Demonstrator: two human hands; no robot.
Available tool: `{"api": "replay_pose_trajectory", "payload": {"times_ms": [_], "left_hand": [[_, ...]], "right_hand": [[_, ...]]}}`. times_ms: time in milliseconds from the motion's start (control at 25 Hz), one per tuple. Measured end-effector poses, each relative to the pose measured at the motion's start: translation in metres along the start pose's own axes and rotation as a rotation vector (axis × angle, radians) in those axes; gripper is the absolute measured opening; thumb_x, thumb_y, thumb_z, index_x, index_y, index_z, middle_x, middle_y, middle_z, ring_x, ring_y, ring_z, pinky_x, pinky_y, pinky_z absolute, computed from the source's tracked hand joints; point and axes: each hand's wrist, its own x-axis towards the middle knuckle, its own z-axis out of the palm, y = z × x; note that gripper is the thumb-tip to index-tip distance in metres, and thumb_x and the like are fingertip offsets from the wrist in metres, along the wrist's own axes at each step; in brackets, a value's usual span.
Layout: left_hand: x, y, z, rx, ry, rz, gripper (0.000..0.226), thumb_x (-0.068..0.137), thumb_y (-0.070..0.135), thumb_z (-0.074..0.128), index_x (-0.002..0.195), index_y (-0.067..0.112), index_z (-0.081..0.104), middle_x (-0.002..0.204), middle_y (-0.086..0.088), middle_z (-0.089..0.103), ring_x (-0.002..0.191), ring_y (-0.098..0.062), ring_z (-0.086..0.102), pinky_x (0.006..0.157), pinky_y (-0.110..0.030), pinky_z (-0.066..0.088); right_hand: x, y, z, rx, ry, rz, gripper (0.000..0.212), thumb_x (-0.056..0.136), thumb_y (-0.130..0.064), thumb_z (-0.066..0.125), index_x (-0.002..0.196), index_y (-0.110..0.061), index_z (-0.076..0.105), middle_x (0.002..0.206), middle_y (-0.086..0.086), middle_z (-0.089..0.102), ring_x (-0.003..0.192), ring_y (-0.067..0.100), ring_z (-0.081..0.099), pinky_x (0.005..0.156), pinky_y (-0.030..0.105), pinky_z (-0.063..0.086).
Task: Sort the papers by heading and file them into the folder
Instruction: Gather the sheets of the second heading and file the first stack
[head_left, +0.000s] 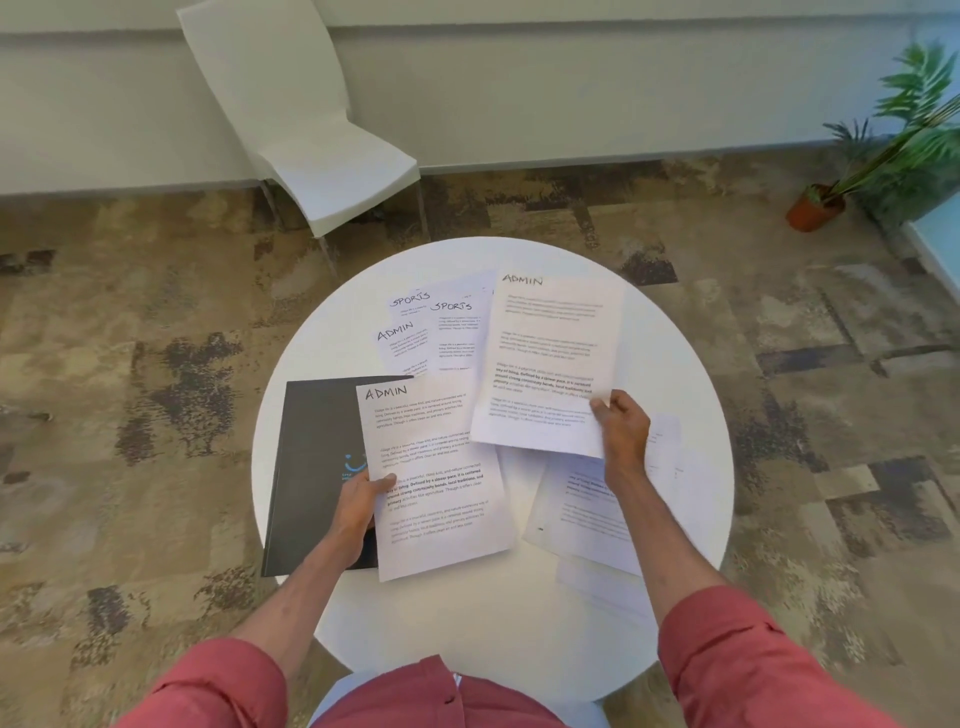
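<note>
Red sleeves (753, 665) frame the bottom of the view, and bare forearms reach from them over a round white table (675, 364). The left hand (358, 499) pinches the left edge of a page headed ADMIN, the left sheet (441, 467), with the thumb on top and the fingers underneath. This sheet sits at about 7 o'clock on the table and covers the right part of a dark folder (311, 441). The folder lies closed and flat at 8 o'clock, its near corner past the table's rim. The right hand (621, 426) grips the lower right corner of a second page headed ADMIN, the right sheet (550, 353), with the thumb over the print. This sheet is at 1 o'clock, and its lower left corner meets the left sheet's upper right edge in the view. Whether either sheet is lifted clear of the table I cannot tell. At 11 o'clock loose papers lie fanned over one another: two SPORTS sheets (457, 332) and a third ADMIN sheet (402, 343). At 4 o'clock, under the right forearm, more printed sheets (576, 514) lie overlapped, their headings hidden. Beyond the table a white chair (311, 140) stands at 11 o'clock against the wall. A potted plant (883, 156) stands at 2 o'clock on mottled carpet (130, 338).
</note>
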Motion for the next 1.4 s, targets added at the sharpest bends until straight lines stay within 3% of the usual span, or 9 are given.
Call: {"api": "replay_pose_trajectory", "payload": {"times_ms": [200, 400, 640, 840, 920, 1040, 1200, 1320, 1400], "left_hand": [[-0.007, 0.0, 0.005, -0.014, -0.038, 0.02, 0.026, 0.102, 0.006, 0.064, 0.116, 0.025, 0.074, 0.106, 0.003, 0.084, 0.1, -0.025, 0.079, 0.091, -0.046, 0.061], [-0.012, 0.005, 0.016, -0.019, -0.106, 0.046, 0.026, 0.103, 0.006, 0.062, 0.12, 0.022, 0.073, 0.11, 0.002, 0.084, 0.104, -0.025, 0.079, 0.094, -0.048, 0.06], [-0.014, 0.001, 0.021, -0.002, -0.135, 0.038, 0.026, 0.108, 0.012, 0.054, 0.127, 0.02, 0.07, 0.119, -0.002, 0.082, 0.105, -0.024, 0.08, 0.091, -0.047, 0.061], [-0.017, 0.002, 0.019, 0.063, -0.204, 0.058, 0.034, 0.111, 0.047, 0.052, 0.13, 0.027, 0.073, 0.12, 0.005, 0.081, 0.112, -0.019, 0.078, 0.095, -0.044, 0.058], [-0.013, 0.004, 0.02, 0.135, -0.192, 0.129, 0.027, 0.105, 0.03, 0.068, 0.131, 0.022, 0.071, 0.12, 0.006, 0.081, 0.111, -0.02, 0.078, 0.094, -0.041, 0.062], [0.0, 0.001, 0.018, 0.175, -0.145, 0.156, 0.028, 0.105, 0.008, 0.066, 0.132, 0.016, 0.069, 0.124, 0.0, 0.08, 0.11, -0.022, 0.078, 0.097, -0.044, 0.063], [0.009, 0.008, 0.013, 0.143, -0.126, 0.11, 0.034, 0.105, -0.001, 0.058, 0.132, 0.018, 0.067, 0.123, -0.001, 0.08, 0.103, -0.019, 0.08, 0.079, -0.032, 0.064], [0.014, 0.017, 0.006, 0.134, -0.097, 0.08, 0.036, 0.104, -0.003, 0.056, 0.13, 0.018, 0.068, 0.118, -0.001, 0.082, 0.101, -0.023, 0.081, 0.079, -0.037, 0.063], [0.016, 0.024, 0.001, 0.139, -0.087, 0.086, 0.035, 0.103, -0.002, 0.057, 0.129, 0.019, 0.069, 0.115, 0.001, 0.083, 0.099, -0.021, 0.081, 0.077, -0.035, 0.063]], "right_hand": [[-0.036, 0.03, -0.002, -0.118, -0.19, 0.104, 0.005, 0.095, -0.002, 0.069, 0.09, -0.002, 0.068, 0.087, 0.003, 0.074, 0.076, 0.014, 0.064, 0.072, 0.029, 0.049], [-0.059, 0.053, 0.006, -0.195, -0.352, 0.211, 0.01, 0.098, -0.002, 0.068, 0.098, -0.011, 0.073, 0.098, 0.002, 0.082, 0.09, 0.02, 0.074, 0.071, 0.026, 0.056], [-0.063, 0.059, 0.019, -0.265, -0.517, 0.16, 0.035, 0.1, 0.002, 0.062, 0.127, -0.017, 0.072, 0.118, -0.005, 0.08, 0.111, 0.019, 0.076, 0.087, 0.028, 0.061], [-0.066, 0.063, 0.031, -0.307, -0.641, 0.207, 0.05, 0.098, 0.0, 0.061, 0.143, -0.023, 0.055, 0.137, -0.006, 0.069, 0.125, 0.015, 0.068, 0.105, 0.038, 0.057], [-0.066, 0.065, 0.036, -0.314, -0.703, 0.253, 0.06, 0.093, 0.003, 0.066, 0.145, -0.023, 0.048, 0.141, -0.004, 0.066, 0.129, 0.016, 0.065, 0.108, 0.041, 0.055], [-0.064, 0.062, 0.044, -0.329, -0.759, 0.27, 0.065, 0.091, 0.004, 0.07, 0.146, -0.02, 0.045, 0.136, 0.0, 0.065, 0.123, 0.017, 0.065, 0.101, 0.034, 0.057], [-0.03, 0.048, 0.055, -0.518, -0.467, 0.074, 0.027, 0.096, -0.016, 0.072, 0.12, -0.023, 0.063, 0.104, -0.002, 0.068, 0.093, 0.018, 0.064, 0.076, 0.029, 0.05], [0.016, 0.027, 0.062, -0.761, -0.177, -0.074, 0.017, 0.093, -0.018, 0.063, 0.107, -0.026, 0.068, 0.102, 0.001, 0.07, 0.097, 0.025, 0.067, 0.082, 0.036, 0.052], [0.046, 0.015, 0.064, -0.934, -0.073, -0.103, 0.022, 0.095, -0.019, 0.06, 0.116, -0.021, 0.066, 0.117, 0.006, 0.066, 0.114, 0.03, 0.061, 0.093, 0.043, 0.05]]}}
